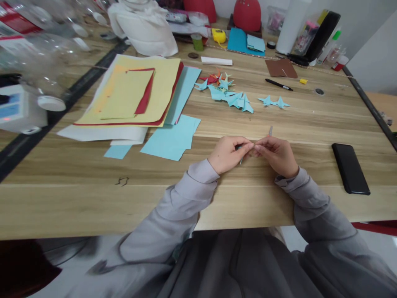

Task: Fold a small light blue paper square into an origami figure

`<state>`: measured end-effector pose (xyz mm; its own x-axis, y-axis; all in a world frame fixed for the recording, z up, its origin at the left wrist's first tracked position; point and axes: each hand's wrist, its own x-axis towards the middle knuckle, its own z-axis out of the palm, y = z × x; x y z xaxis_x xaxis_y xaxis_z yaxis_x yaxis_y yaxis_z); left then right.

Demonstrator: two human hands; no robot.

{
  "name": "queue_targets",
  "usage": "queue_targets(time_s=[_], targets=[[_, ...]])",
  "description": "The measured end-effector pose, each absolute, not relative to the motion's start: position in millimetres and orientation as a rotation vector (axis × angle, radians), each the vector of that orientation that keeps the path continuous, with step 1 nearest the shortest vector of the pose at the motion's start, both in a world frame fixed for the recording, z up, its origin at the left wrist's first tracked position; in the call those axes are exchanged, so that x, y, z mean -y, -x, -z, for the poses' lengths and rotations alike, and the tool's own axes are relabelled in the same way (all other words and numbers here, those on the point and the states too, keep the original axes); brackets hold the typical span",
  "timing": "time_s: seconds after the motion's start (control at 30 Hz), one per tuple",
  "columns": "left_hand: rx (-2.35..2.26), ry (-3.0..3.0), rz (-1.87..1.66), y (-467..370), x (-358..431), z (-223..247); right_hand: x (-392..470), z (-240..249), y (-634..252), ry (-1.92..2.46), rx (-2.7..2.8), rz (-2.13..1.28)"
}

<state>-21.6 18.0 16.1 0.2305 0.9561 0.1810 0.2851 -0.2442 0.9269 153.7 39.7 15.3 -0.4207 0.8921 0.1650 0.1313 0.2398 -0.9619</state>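
Note:
My left hand [231, 154] and my right hand [277, 155] meet fingertip to fingertip above the table near its front edge. Both are closed in a pinch on a small piece of folded blue paper [241, 161], most of it hidden by the fingers. Just behind my right hand a thin grey pointed tip [271, 130] sticks out, with a bit of orange at its base; the rest is covered. Farther back lie two small blue paper cranes [274, 102] and, to their left, a cluster of blue cranes [232, 97] with red and orange ones [214, 78] behind.
To the left are a stack of yellow, red and white sheets [161, 87] and loose blue paper [173, 138]. A black phone [350, 169] lies right, a black pen [279, 85] and brown paper [281, 68] behind. Plastic bottles [46, 58] crowd the far left; a yellow tape measure [218, 35] sits at the back.

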Motion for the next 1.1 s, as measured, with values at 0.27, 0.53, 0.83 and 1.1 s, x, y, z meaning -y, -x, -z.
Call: queue_targets(time_s=[0.27,0.53,0.83,1.1], targets=[[-1.310,-1.783,-1.182,24.8,-20.5,-12.6,-41.2,-15.8,-154.2,0.939,1.735,-1.178],[-1.299,-1.949,-1.240,27.1,-18.2,-12.4,-41.2,-8.8,-155.8,1.008,1.876,-0.993],[-1.301,-1.981,-1.287,24.6,-16.4,-15.9,-38.3,-12.9,-155.6,1.025,1.995,-0.759],[-1.266,-1.959,-1.243,26.7,-16.4,-19.0,-39.1,-12.2,-155.8,0.992,2.008,-0.741]])
